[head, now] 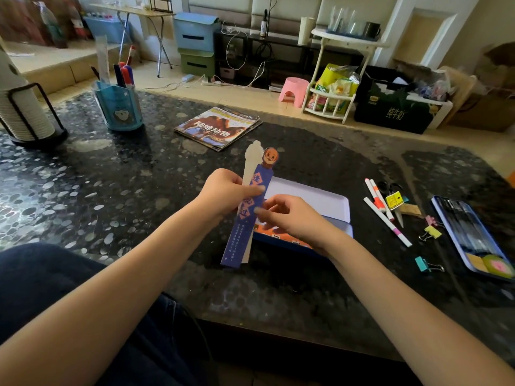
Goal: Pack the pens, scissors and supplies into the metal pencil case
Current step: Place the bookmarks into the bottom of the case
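Note:
My left hand grips two long paper bookmarks, a purple one with a cartoon face on top and a white one behind it, held upright above the table. My right hand pinches the purple bookmark near its middle. Behind both hands lies the open metal pencil case, blue outside and white inside. To its right lie several white pens, scissors with a yellow tag, and binder clips in pink, yellow and teal.
A phone lies at the right edge of the dark speckled table. A magazine lies beyond the case. At far left stand a blue pen cup and a stack of cups in a black rack.

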{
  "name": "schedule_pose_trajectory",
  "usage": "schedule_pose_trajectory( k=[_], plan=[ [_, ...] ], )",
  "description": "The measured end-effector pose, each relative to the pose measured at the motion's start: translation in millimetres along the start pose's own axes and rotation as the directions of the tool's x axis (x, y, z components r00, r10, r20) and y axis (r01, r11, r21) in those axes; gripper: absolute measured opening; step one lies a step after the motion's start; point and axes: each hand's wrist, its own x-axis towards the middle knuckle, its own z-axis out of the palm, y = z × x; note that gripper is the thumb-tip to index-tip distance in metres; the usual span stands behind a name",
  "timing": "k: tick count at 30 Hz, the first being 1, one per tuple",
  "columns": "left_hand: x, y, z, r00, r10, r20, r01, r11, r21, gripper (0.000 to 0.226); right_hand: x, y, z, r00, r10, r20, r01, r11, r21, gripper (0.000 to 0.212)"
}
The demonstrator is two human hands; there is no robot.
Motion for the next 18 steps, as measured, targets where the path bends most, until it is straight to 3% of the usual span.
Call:
schedule_pose_trajectory(
  k=[6, 9, 11, 12, 14, 16, 18],
  plan=[
    [-2.6, -1.6, -0.8, 0.992, -0.069, 0.108, 0.096, 0.958, -0.271, 0.036, -0.5, -0.3, 8.2, 0.988, 0.126, -0.092, -0.086, 0.932, 0.351, 0.016],
    [1.3, -0.9, -5.7, 0.998, -0.056, 0.004, 0.053, 0.902, -0.428, 0.035, 5.6, 5.3, -2.1, 0.93, 0.123, -0.346, 0.052, 0.889, 0.456, 0.011],
    [4.9, -1.7, -10.1, 0.992, -0.046, -0.116, -0.013, 0.886, -0.463, 0.031, 8.1, 10.0, -20.4, 0.856, 0.019, -0.516, 0.159, 0.941, 0.299, 0.006],
    [5.9, -2.1, -11.5, 0.987, -0.043, -0.154, -0.035, 0.881, -0.471, 0.029, 8.0, 11.3, -31.2, 0.843, -0.041, -0.537, 0.156, 0.973, 0.17, 0.005],
    [5.8, -1.1, -12.1, 0.978, -0.053, -0.201, -0.047, 0.885, -0.462, 0.027, 6.8, 14.0, -51.8, 0.892, -0.097, -0.442, 0.062, 0.994, -0.093, 0.011],
    [7.4, -0.9, -10.6, 0.972, -0.075, -0.223, -0.031, 0.899, -0.437, 0.033, 3.0, 17.2, -62.2, 0.964, -0.031, -0.266, -0.057, 0.947, -0.316, 0.02],
    [8.5, -0.4, -9.8, 0.969, -0.101, -0.226, 0.0, 0.913, -0.409, 0.04, -1.7, 22.8, -61.9, 0.99, 0.057, -0.13, -0.107, 0.901, -0.421, 0.024]
  ],
)
